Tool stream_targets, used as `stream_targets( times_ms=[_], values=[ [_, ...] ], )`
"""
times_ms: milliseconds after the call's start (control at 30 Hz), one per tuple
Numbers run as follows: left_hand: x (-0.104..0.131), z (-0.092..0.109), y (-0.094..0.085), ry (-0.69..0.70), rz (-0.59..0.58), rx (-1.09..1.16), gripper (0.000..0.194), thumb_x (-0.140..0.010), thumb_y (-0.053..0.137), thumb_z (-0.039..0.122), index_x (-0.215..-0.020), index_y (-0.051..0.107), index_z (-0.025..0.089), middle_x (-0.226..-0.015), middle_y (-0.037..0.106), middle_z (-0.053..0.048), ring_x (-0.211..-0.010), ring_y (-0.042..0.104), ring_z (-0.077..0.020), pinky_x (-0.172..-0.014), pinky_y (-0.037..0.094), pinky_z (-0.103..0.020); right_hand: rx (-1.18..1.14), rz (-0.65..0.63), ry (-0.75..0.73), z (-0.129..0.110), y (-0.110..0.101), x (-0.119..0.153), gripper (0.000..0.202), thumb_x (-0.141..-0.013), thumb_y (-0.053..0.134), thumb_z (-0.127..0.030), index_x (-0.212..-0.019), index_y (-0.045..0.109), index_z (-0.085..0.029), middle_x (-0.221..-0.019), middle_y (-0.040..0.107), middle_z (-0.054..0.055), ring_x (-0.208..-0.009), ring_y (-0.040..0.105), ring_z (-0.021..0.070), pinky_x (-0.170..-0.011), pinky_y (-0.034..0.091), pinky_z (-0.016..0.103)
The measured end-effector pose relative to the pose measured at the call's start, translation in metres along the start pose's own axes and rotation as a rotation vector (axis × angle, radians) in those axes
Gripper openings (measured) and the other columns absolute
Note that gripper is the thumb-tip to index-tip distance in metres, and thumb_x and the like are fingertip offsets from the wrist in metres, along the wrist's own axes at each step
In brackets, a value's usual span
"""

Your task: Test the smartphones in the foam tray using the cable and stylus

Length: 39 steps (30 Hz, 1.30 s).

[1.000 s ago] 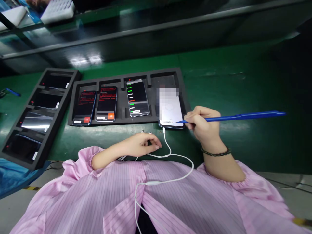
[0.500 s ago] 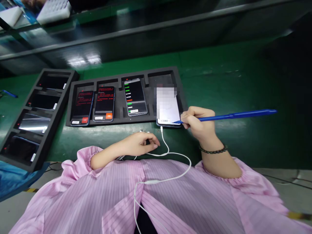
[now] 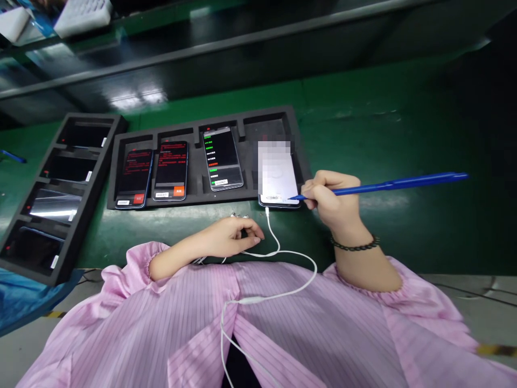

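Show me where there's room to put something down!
The green table is barest right of the middle tray, beyond the blue pen. A smaller patch lies between that tray and the left forearm. The right hand, pen and white cable crowd the white-screened phone.

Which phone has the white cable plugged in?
The rightmost phone, bright-screened, at the tip of the blue pen; the white cable meets its lower edge. The other phones show none.
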<state>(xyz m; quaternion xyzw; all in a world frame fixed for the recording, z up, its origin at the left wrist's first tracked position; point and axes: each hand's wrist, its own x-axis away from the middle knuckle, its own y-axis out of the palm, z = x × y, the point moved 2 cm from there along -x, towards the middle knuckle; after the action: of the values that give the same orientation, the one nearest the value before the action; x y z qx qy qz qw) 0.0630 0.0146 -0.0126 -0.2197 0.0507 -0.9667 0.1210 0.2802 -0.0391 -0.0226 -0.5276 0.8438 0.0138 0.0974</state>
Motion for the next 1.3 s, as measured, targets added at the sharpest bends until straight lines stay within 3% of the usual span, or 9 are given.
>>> stream_targets(
  times_ms=[233,500,867,1000,1167,1300],
  values=[
    [0.001,0.0,0.0,0.002,0.003,-0.009,0.012,-0.094,0.06,0.021,-0.099,0.069,0.016,-0.071,0.058,0.004,-0.059,0.048,-0.0071,-0.059,0.041,-0.02,-0.035,-0.035,0.001,0.0,0.0,-0.001,0.034,-0.066,0.062,-0.02,-0.045,0.037,-0.024,-0.037,0.039,-0.004,-0.033,0.035,0.0112,-0.039,0.025,0.028],
    [0.0,-0.001,0.0,0.006,0.0,-0.008,0.013,-0.094,0.059,0.021,-0.1,0.069,0.016,-0.071,0.058,0.004,-0.061,0.049,-0.0075,-0.061,0.042,-0.02,-0.042,0.021,0.001,0.0,-0.001,-0.002,0.028,-0.061,0.058,-0.017,-0.043,0.037,-0.023,-0.037,0.04,-0.004,-0.034,0.036,0.0103,-0.039,0.025,0.027],
    [0.001,0.002,0.0,-0.015,-0.006,-0.012,0.013,-0.095,0.059,0.023,-0.1,0.068,0.016,-0.074,0.058,0.003,-0.059,0.047,-0.0063,-0.056,0.039,-0.019,-0.012,0.018,0.015,0.004,-0.004,-0.002,0.04,-0.067,0.066,-0.024,-0.042,0.035,-0.023,-0.035,0.035,-0.004,-0.033,0.035,0.0105,-0.038,0.023,0.029],
    [0.001,0.002,0.0,-0.01,-0.002,-0.015,0.013,-0.094,0.059,0.023,-0.1,0.068,0.016,-0.075,0.059,0.003,-0.059,0.048,-0.0062,-0.056,0.04,-0.019,-0.1,-0.006,0.052,0.003,-0.005,-0.003,0.047,-0.069,0.075,-0.03,-0.044,0.036,-0.023,-0.035,0.034,-0.005,-0.031,0.032,0.0099,-0.037,0.021,0.029],
    [0.001,0.002,0.0,-0.008,0.001,-0.024,0.012,-0.094,0.059,0.021,-0.099,0.068,0.016,-0.078,0.061,0.003,-0.06,0.048,-0.0058,-0.058,0.041,-0.019,-0.165,0.152,0.028,0.003,-0.011,-0.008,0.045,-0.075,0.074,-0.04,-0.053,0.037,-0.025,-0.04,0.032,-0.005,-0.035,0.031,0.0109,-0.039,0.021,0.031],
    [0.001,0.003,0.0,-0.001,-0.001,-0.043,0.012,-0.094,0.059,0.021,-0.1,0.069,0.016,-0.077,0.061,0.002,-0.06,0.049,-0.0064,-0.058,0.041,-0.019,0.043,0.272,-0.064,0.005,-0.009,-0.008,0.027,-0.086,0.066,-0.05,-0.075,0.055,-0.027,-0.059,0.052,-0.002,-0.05,0.053,0.0162,-0.051,0.036,0.034]
  ],
)
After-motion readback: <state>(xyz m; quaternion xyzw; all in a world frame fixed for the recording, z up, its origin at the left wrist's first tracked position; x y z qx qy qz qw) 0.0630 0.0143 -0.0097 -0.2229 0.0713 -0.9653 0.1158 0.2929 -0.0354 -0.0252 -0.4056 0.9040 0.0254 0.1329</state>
